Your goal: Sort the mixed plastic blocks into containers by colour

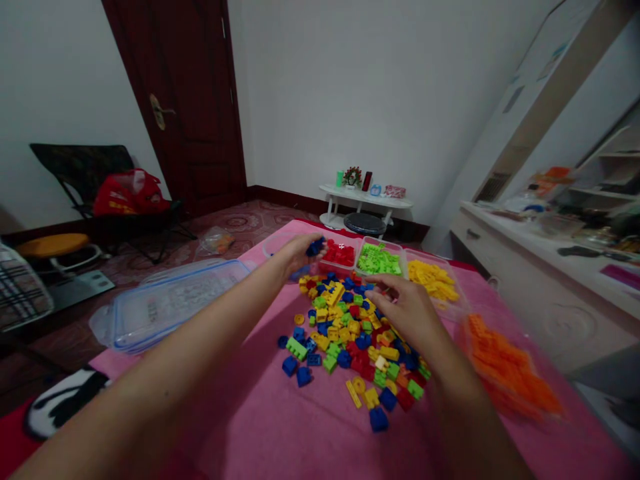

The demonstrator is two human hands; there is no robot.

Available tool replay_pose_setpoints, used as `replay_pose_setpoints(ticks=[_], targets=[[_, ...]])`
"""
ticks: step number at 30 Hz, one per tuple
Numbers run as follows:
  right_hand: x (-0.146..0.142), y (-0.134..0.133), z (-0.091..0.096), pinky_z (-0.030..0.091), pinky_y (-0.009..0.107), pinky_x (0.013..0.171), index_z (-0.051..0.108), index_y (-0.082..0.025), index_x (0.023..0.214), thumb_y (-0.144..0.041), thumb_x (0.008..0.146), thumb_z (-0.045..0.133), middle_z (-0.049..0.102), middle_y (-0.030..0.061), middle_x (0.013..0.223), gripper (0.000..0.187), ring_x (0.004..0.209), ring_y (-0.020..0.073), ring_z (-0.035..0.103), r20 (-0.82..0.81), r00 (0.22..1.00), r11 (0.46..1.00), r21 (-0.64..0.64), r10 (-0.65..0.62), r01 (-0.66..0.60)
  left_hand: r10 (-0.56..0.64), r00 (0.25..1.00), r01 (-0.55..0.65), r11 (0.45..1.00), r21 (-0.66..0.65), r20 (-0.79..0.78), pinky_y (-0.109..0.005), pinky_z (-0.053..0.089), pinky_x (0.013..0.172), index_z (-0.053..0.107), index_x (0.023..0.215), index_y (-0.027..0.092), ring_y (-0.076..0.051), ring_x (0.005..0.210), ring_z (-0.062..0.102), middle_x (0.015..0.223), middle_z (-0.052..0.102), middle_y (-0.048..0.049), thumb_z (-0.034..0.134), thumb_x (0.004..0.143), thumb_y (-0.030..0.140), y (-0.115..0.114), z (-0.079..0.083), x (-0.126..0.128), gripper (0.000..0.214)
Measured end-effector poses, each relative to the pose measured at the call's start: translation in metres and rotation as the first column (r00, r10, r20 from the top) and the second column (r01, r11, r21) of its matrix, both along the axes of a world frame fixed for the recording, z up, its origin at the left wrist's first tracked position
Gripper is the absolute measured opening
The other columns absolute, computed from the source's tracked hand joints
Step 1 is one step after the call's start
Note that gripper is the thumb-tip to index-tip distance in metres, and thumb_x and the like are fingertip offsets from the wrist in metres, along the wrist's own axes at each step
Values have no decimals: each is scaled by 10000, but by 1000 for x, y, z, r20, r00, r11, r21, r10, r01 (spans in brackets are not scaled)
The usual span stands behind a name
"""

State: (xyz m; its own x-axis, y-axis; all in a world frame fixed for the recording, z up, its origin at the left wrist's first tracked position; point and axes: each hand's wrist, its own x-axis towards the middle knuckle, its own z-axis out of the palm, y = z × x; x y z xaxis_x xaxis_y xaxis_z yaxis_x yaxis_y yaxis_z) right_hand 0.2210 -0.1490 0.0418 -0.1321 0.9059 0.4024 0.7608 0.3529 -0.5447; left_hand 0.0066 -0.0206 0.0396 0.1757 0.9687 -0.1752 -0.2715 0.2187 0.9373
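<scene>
The person's left hand [299, 253] is closed around dark-blue building bricks [315, 247], near the red bricks [341, 254] in their clear tub. The right hand [403, 301] is half curled at the far side of the mixed brick pile [345, 327] — whether it grips a piece cannot be told. The pile lies loose on the pink cloth [250, 413] — green bricks [380, 260] and yellow bricks [434, 281] sit beyond, orange bricks [510, 367] to the right.

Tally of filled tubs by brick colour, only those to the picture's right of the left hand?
Red-brick tub: 1
Green-brick tub: 1
Yellow-brick tub: 1
Orange-brick tub: 1
Total: 4
</scene>
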Motion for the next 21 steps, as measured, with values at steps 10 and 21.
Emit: replay_pose_setpoints(ticks=[10, 21], targets=[[2, 8, -14, 424, 273, 658, 724, -213, 851, -224, 767, 581, 707, 33, 845, 167, 755, 182, 620, 228, 974, 995, -100, -4, 27, 243, 495, 477, 727, 495, -834, -258, 452, 775, 705, 978, 148, -192, 851, 637, 941, 715, -62, 588, 780, 318, -29, 13, -40, 286], [-10, 19, -65, 419, 269, 862, 696, -217, 1014, -50, 730, 514, 652, 61, 1024, 376, 987, 183, 595, 284, 952, 986, -151, 117, -76, 272, 414, 824, 295, 485, -869, -322, 416, 916, 603, 1145, 213, -214, 1073, 511, 1184, 566, -90, 525, 871, 284, -161, -47, 3, 293]])
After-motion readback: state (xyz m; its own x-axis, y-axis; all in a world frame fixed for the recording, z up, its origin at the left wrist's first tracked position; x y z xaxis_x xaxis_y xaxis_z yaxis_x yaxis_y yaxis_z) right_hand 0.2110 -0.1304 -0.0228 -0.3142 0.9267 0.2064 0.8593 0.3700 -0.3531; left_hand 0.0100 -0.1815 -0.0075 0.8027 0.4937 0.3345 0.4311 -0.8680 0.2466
